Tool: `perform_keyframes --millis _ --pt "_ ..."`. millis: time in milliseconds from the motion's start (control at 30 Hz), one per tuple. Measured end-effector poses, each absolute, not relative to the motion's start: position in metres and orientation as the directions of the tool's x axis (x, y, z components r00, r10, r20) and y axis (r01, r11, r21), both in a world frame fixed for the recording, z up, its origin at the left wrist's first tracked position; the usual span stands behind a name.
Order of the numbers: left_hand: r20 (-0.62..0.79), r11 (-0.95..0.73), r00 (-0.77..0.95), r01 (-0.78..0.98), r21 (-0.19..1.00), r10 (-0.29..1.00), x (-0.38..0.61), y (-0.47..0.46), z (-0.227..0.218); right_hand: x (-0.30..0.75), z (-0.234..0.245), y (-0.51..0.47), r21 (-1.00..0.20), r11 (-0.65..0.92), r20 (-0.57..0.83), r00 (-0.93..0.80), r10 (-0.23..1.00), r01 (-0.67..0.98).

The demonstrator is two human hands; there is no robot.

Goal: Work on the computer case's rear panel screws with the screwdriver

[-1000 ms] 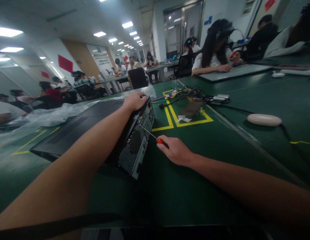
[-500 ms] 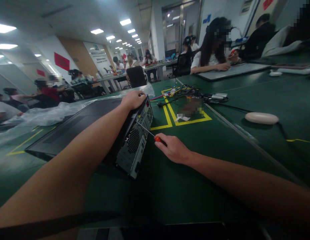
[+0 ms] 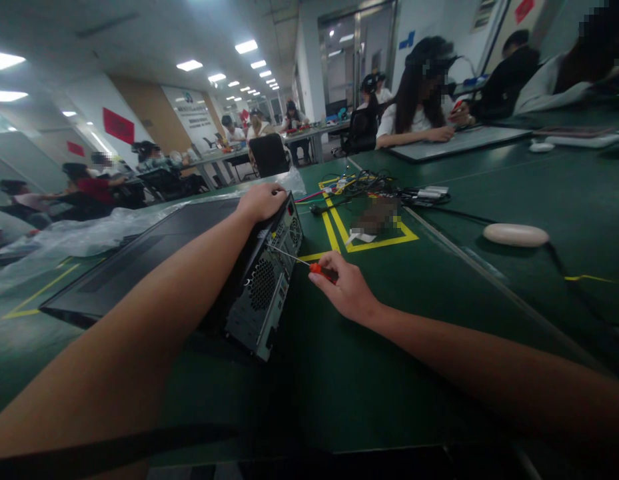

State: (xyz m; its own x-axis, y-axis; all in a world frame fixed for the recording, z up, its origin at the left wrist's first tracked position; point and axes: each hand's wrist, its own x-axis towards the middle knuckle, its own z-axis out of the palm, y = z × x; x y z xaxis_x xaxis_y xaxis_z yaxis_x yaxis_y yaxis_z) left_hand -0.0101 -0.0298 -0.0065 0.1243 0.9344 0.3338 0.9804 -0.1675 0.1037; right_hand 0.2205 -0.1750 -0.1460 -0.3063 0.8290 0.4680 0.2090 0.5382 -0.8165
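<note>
A black desktop computer case (image 3: pixel 154 250) lies on its side on the green table (image 3: pixel 389 333), its metal rear panel (image 3: pixel 264 280) facing me. My left hand (image 3: pixel 262 200) is closed over the top rear corner of the case. My right hand (image 3: pixel 342 287) grips a screwdriver (image 3: pixel 309 265) by its red handle. The thin shaft points left and its tip meets the rear panel near the upper edge.
Crumpled clear plastic wrap (image 3: pixel 84 233) lies left of the case. A tangle of cables (image 3: pixel 379 187) sits inside yellow tape marks behind. A beige oval object (image 3: pixel 515 235) with a cord rests at right. Other people work at tables beyond.
My right hand has shifted slightly up and left with the screwdriver, closer to the rear panel. The left hand stays on the case corner.
</note>
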Motion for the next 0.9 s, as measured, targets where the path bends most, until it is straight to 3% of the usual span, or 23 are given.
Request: perform_keyframes --millis 267,500,600,733,900 --pt "0.289 -0.163 0.149 0.986 0.023 0.946 -0.008 -0.029 -0.005 0.216 -0.142 -0.18 -0.892 0.442 0.381 -0.366 0.849 0.095" --pt "0.125 -0.223 0.26 0.942 -0.25 0.958 -0.001 -0.015 0.012 0.215 -0.142 -0.179 -0.913 0.396 0.356 -0.288 0.889 0.095" --pt "0.022 -0.24 0.259 0.919 -0.313 0.966 0.005 -0.001 0.022 0.218 -0.141 -0.181 -0.899 0.422 0.386 -0.248 0.889 0.113" --pt "-0.048 -0.226 0.222 0.924 -0.308 0.974 0.01 0.027 0.025 0.223 -0.14 -0.185 -0.873 0.467 0.429 -0.235 0.872 0.138" --pt "-0.111 -0.288 0.274 0.946 -0.148 0.955 0.009 0.064 0.018 0.226 -0.14 -0.187 -0.851 0.505 0.469 -0.226 0.854 0.14"
